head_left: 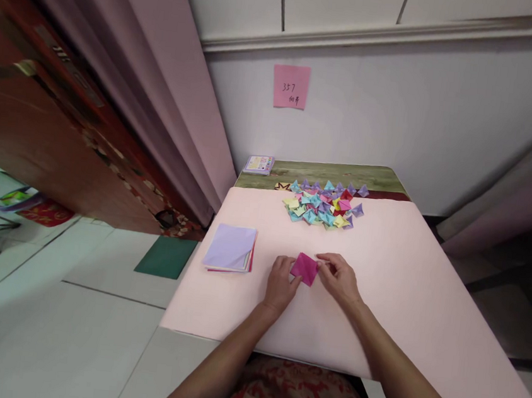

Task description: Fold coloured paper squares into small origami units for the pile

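A small magenta origami paper, folded into a square and turned like a diamond, lies on the pink-covered table between my hands. My left hand holds its left corner, thumb at the lower edge and fingers along the upper left. At the right corner, my right hand pinches the paper between thumb and forefinger. Beyond the hands sits a heap of folded paper pieces in blue, purple, yellow, green and red. To the left rests a stack of square paper sheets with a lavender one on top.
Small printed packs lie at the table's far left corner, on its green wood-patterned strip. A pink note hangs on the wall behind. A purple curtain and reddish door stand left of the pink-covered table.
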`<state>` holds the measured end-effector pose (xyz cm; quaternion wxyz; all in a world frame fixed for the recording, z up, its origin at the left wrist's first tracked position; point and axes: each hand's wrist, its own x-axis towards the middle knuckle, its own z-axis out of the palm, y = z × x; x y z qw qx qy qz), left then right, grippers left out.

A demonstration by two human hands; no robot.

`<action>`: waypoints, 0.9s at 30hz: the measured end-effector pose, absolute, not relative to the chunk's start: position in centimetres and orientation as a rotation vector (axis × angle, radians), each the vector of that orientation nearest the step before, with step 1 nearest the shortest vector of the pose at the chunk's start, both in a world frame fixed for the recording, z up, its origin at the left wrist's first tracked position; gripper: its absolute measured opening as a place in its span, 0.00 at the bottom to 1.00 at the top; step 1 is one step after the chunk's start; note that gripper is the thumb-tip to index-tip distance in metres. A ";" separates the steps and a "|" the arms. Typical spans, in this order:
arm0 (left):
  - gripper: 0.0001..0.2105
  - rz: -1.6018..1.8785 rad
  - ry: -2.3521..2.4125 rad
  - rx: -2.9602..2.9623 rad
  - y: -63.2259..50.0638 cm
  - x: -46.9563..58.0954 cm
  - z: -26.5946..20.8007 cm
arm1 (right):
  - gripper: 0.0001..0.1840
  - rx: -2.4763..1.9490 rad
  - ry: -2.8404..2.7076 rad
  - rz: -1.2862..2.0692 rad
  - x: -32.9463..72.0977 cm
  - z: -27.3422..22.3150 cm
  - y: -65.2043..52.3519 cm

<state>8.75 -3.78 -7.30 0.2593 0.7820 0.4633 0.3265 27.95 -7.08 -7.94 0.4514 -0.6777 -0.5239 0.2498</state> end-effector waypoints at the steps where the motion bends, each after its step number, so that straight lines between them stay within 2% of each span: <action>1: 0.17 0.878 1.251 2.130 -3.7 8.8 -7.3 | 0.20 -1.653 -1.269 0.613 27.8 -7.8 -7.1; 4: 0.17 0.847 1.252 2.160 -3.6 8.8 -7.5 | 0.23 -1.661 -1.201 0.663 27.3 -7.6 -7.1; 11: 0.15 0.757 1.303 2.123 -3.1 9.0 -7.2 | 0.14 -1.882 -1.318 0.709 27.0 -7.3 -6.8; 15: 0.13 0.708 1.344 2.078 -2.8 9.4 -6.9 | 0.14 -1.943 -1.430 0.661 26.9 -7.1 -6.9; 22: 0.11 0.830 1.326 1.993 -2.7 9.5 -7.3 | 0.20 -1.858 -1.561 0.573 27.7 -7.8 -6.6; 27: 0.10 0.889 1.274 1.953 -2.8 9.2 -7.8 | 0.17 -1.691 -1.575 0.584 28.1 -8.6 -6.7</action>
